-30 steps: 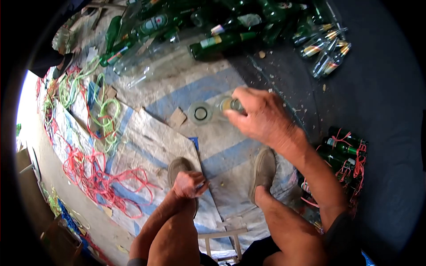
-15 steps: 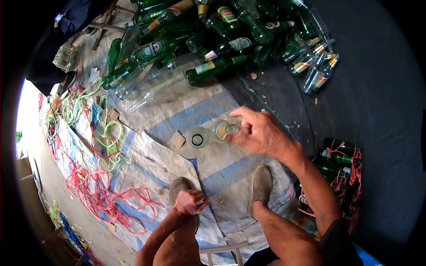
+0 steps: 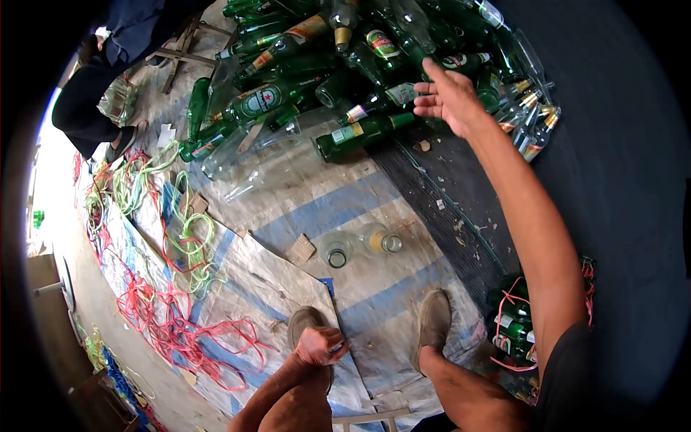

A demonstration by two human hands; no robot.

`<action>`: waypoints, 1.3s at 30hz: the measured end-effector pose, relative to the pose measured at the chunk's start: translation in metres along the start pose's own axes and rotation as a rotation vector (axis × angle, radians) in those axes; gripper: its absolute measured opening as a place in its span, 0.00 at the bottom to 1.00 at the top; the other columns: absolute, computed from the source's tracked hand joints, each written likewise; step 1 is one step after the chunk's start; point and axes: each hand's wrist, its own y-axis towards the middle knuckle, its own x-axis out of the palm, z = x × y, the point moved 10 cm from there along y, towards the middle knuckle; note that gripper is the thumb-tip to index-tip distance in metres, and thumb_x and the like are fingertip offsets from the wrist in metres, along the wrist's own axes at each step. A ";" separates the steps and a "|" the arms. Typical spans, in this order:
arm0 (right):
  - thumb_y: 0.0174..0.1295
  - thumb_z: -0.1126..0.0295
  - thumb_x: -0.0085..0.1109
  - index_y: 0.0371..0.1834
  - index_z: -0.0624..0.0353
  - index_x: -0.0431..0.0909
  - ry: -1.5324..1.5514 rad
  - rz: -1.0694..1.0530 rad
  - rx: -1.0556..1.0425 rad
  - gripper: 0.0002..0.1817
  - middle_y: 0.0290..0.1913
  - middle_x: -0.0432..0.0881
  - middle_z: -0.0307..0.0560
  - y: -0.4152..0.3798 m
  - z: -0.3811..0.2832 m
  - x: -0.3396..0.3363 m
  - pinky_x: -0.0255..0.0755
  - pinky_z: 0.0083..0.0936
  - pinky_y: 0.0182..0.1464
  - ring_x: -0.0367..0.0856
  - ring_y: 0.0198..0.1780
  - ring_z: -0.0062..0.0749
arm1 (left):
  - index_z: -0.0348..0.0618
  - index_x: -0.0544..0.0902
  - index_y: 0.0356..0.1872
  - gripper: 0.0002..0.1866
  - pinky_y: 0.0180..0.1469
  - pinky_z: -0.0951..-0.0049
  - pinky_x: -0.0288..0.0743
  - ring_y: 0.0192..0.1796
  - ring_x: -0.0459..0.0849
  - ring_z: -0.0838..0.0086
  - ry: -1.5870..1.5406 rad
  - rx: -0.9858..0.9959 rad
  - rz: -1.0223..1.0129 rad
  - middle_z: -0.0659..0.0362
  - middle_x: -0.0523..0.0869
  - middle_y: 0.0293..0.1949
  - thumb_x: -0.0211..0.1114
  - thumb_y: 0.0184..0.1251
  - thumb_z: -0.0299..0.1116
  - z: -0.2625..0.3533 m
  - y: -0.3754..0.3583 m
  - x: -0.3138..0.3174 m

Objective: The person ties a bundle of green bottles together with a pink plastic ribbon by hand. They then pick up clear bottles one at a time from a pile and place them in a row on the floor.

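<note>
My right hand is stretched out over the near edge of the bottle pile, fingers apart and holding nothing. Green bottles lie just beyond it, one with a pale label to its left. Two clear glass bottles stand side by side on the sheet in front of my feet, the left one and the right one. My left hand rests by my left knee above the shoe, its fingers curled; whether something small is in them is hidden.
Pink twine and green twine lie tangled on the left. A person in dark clothes is at the upper left beside a wooden frame. Tied green bottles lie at the right, near my right leg.
My right hand has moved from beside the two clear standing bottles up and away to the pile, its fingers spreading. The view has shifted slightly. My left hand stays by the knee.
</note>
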 end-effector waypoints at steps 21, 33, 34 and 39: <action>0.80 0.66 0.62 0.40 0.62 0.75 0.447 0.245 -0.099 0.12 0.32 0.80 0.47 0.117 -0.014 -0.024 0.90 0.44 0.46 0.79 0.30 0.33 | 0.48 0.76 0.18 0.18 0.25 0.64 0.75 0.24 0.82 0.63 -0.043 -0.003 -0.012 0.59 0.76 0.21 0.78 0.61 0.34 -0.006 0.004 -0.004; 0.81 0.65 0.60 0.49 0.55 0.76 0.571 0.077 -0.157 0.06 0.36 0.82 0.45 0.051 -0.018 -0.104 0.84 0.38 0.41 0.77 0.30 0.28 | 0.48 0.76 0.19 0.17 0.25 0.62 0.75 0.24 0.82 0.61 -0.032 -0.018 0.002 0.58 0.76 0.22 0.78 0.60 0.34 -0.002 0.007 -0.006; 0.82 0.64 0.60 0.49 0.54 0.76 0.582 0.034 -0.125 0.07 0.37 0.82 0.43 0.038 -0.011 -0.115 0.82 0.34 0.42 0.75 0.29 0.26 | 0.48 0.76 0.19 0.17 0.25 0.62 0.75 0.24 0.82 0.61 -0.031 -0.015 0.011 0.58 0.76 0.22 0.78 0.60 0.34 -0.001 0.007 -0.007; 0.82 0.60 0.60 0.57 0.70 0.81 0.363 0.125 -0.131 0.19 0.35 0.78 0.35 -0.107 -0.006 -0.147 0.69 0.27 0.38 0.68 0.27 0.18 | 0.48 0.77 0.19 0.17 0.24 0.60 0.74 0.23 0.82 0.59 -0.010 -0.005 0.002 0.57 0.77 0.21 0.77 0.62 0.34 -0.002 0.000 0.000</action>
